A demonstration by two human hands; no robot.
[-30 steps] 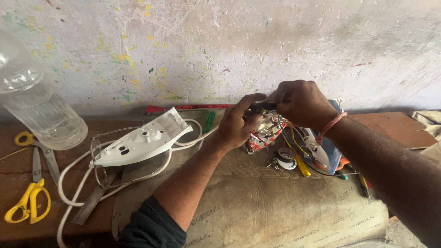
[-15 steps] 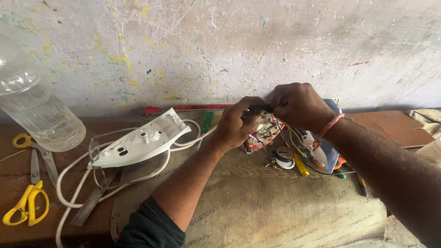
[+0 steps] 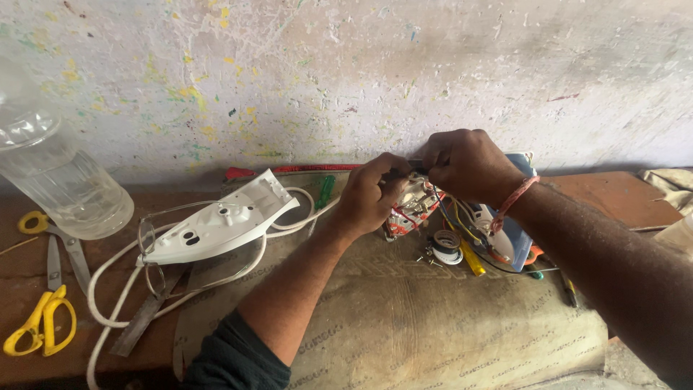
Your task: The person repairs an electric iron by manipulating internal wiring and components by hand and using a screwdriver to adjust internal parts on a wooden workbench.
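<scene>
Clear plastic bottle (image 3: 54, 184) stands beside scissors (image 3: 43, 289).

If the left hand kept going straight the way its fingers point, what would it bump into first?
Probably the right hand. The left hand points up and to the right, and its fingertips already nearly touch the right hand over the opened iron body with coloured wires. Depth is hard to judge.

An opened iron body (image 3: 413, 209), its red and yellow wires showing, is lying tilted on the brown sacking (image 3: 404, 318) at the back of the counter, both hands closing on its top edge.
</scene>
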